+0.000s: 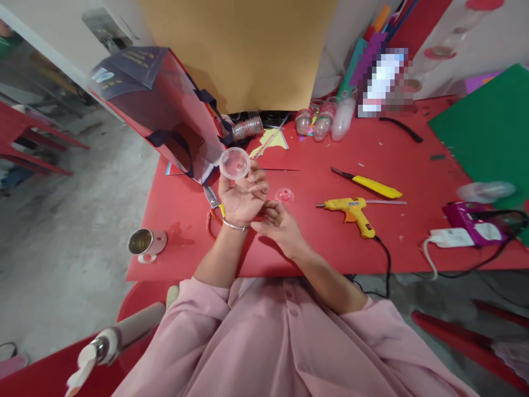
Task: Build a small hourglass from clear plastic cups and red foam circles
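Note:
Near the middle of the head view, my left hand [241, 197] is turned palm up, its fingers curled round a clear round plastic cup-like piece [235, 163] with a circular rim. A metal bangle [235, 225] circles that wrist. My right hand [281, 225] is close beside the heel of the left one, thumb and fingers loosely bent and apart, with nothing visible in them. Whether the two hands touch I cannot tell. On the red table just beyond the right hand lies a small clear plastic piece [285, 196]. Scissors [212, 204] are partly hidden behind my left hand.
A yellow glue gun [349, 212] and a yellow cutter knife [372, 184] lie on the right. At the left edge stands a mug [146, 244], with a tall bag [165, 110] behind it. Plastic bottle pieces [322, 122] sit at the back. A power strip [475, 226] trails cables.

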Available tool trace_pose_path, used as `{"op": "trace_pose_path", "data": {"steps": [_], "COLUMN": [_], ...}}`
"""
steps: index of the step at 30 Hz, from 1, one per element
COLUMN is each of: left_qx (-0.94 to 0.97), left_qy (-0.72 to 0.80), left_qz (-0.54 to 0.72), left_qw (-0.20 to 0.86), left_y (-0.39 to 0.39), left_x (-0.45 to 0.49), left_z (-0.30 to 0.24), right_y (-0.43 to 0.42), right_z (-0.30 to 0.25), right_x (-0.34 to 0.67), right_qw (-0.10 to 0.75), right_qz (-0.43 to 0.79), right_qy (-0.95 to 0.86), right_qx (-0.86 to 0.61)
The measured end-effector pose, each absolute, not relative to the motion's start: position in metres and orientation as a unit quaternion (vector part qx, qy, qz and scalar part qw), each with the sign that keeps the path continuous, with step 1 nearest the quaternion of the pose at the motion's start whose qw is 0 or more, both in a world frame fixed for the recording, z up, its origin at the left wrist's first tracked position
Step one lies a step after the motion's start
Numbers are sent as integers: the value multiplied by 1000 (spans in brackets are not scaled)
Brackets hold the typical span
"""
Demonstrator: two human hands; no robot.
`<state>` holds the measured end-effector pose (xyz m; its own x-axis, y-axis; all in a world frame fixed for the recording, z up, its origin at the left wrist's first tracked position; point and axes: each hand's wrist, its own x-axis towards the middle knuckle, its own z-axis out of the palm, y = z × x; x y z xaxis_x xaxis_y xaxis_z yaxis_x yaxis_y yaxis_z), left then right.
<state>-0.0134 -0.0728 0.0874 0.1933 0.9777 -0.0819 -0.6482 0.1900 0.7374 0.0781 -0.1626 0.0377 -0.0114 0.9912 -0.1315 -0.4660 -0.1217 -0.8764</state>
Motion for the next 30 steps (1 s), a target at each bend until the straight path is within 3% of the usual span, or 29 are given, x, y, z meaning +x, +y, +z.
{"op": "trace_pose_path", "data": {"steps": [6,15,19,22,26,30], "left_qx": [289,368,353,375,408,348], "left_qy": [295,266,303,325,349,359], "left_qz": [521,516,516,519,522,482], "left_qw": [747,726,720,697,663,719], "left_y": [-83,-86,-81,-71,-61,-60], "left_x": [5,21,14,0,-17,-24], "left_z": [87,80,75,67,55,47], "right_y": [-166,-173,-171,-170,-165,-154], "right_z": [22,10,13,24,40,43], "right_x": [65,58,65,88,124,144], "right_qw": [539,544,519,488,520,560], "right_qz": [730,736,713,629,410,241], "right_qy": [-287,-248,-310,-408,-473,-521], "right_qx": [-307,-320,-354,-447,-581,-597]}}
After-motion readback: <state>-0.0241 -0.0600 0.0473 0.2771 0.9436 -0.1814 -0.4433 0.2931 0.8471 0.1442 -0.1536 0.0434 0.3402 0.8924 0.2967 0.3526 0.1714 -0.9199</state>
